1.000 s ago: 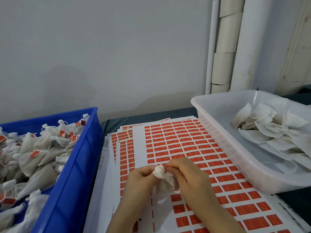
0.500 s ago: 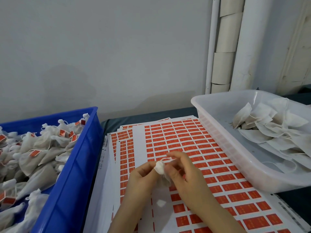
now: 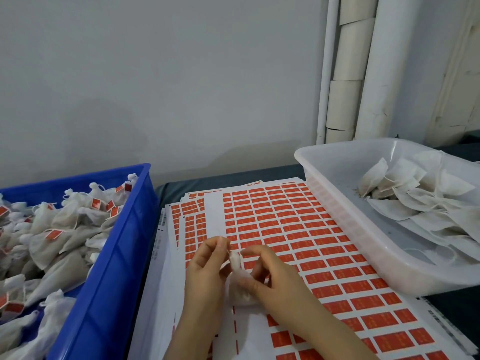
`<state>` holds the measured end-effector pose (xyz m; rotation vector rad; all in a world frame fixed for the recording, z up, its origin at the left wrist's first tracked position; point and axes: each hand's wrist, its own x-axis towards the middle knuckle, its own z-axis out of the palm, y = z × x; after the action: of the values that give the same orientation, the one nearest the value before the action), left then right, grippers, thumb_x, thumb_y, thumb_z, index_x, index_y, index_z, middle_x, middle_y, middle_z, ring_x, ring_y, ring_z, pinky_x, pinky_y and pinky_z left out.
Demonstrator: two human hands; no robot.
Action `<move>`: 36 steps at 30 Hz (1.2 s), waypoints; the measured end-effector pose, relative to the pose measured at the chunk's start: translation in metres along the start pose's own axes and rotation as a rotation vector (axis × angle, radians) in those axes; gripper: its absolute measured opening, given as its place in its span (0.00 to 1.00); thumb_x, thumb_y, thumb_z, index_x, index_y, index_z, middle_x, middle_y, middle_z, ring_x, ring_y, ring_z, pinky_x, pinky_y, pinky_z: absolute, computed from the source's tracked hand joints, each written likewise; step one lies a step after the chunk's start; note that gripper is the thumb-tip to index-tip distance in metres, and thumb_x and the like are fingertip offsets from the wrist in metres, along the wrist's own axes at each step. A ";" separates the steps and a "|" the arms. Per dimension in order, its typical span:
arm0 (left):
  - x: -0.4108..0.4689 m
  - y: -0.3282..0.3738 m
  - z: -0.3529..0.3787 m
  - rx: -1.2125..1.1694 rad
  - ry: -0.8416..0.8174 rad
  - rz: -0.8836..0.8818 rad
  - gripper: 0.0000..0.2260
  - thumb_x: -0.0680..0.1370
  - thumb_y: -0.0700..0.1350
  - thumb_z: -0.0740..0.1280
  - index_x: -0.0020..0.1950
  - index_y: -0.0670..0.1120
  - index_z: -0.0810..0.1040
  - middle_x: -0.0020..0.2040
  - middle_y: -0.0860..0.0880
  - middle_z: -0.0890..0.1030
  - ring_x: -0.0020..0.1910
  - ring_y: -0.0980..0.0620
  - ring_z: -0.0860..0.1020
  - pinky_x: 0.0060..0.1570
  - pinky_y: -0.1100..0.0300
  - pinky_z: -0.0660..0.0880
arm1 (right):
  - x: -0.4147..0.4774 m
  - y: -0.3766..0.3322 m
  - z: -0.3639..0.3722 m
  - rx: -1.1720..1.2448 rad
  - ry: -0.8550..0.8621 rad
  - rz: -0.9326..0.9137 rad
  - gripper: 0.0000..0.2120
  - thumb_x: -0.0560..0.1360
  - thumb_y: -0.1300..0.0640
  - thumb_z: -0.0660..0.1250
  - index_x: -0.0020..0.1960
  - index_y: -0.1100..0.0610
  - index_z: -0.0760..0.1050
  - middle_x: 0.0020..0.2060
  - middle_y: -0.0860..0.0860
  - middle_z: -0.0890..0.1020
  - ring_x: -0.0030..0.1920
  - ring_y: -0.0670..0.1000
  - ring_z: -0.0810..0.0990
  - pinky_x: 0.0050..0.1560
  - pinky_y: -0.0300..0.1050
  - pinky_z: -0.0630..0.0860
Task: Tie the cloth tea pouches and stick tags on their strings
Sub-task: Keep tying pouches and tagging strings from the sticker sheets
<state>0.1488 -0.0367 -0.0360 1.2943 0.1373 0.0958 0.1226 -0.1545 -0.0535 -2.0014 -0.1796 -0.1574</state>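
Here, both hands hold one cloth tea pouch just above the tag sheets, near the front of the table. The pouch is white, thin and gauzy, with a gathered neck on top and a soft, wrinkled body below. The left hand has its grip closed in a pinch of thumb and forefinger at the neck; the string there is too thin to see well. The right hand has its grip curled around the pouch body, thumb pressing the cloth and forefinger reaching toward the neck.

The sheets are smooth white paper, fanned in a stack, with rows of small orange-red rectangular tags. At the left, a glossy blue plastic crate holds tied pouches with tags. At the right, a translucent plastic tub holds flat pouches.
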 end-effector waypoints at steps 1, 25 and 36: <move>0.000 -0.001 0.000 0.005 -0.004 0.006 0.07 0.77 0.48 0.64 0.48 0.48 0.81 0.41 0.55 0.84 0.41 0.58 0.83 0.29 0.66 0.77 | 0.001 0.001 0.001 -0.004 -0.002 0.004 0.15 0.73 0.50 0.69 0.47 0.33 0.65 0.34 0.37 0.78 0.37 0.38 0.79 0.38 0.28 0.75; 0.004 0.014 -0.025 -0.072 0.061 0.225 0.08 0.80 0.40 0.59 0.42 0.45 0.72 0.32 0.53 0.80 0.30 0.57 0.79 0.32 0.69 0.76 | -0.002 -0.004 -0.002 -0.316 -0.211 -0.004 0.08 0.77 0.45 0.61 0.48 0.46 0.76 0.40 0.39 0.71 0.43 0.40 0.71 0.43 0.30 0.65; 0.016 0.012 -0.026 -0.135 0.158 -0.144 0.06 0.79 0.47 0.66 0.50 0.45 0.79 0.38 0.46 0.85 0.33 0.50 0.81 0.35 0.57 0.80 | -0.003 -0.001 -0.004 -0.250 -0.021 0.060 0.12 0.78 0.48 0.59 0.61 0.42 0.72 0.58 0.36 0.73 0.54 0.33 0.69 0.56 0.27 0.65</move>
<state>0.1608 -0.0060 -0.0323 1.1380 0.3536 0.0827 0.1193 -0.1584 -0.0518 -2.2557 -0.1182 -0.1251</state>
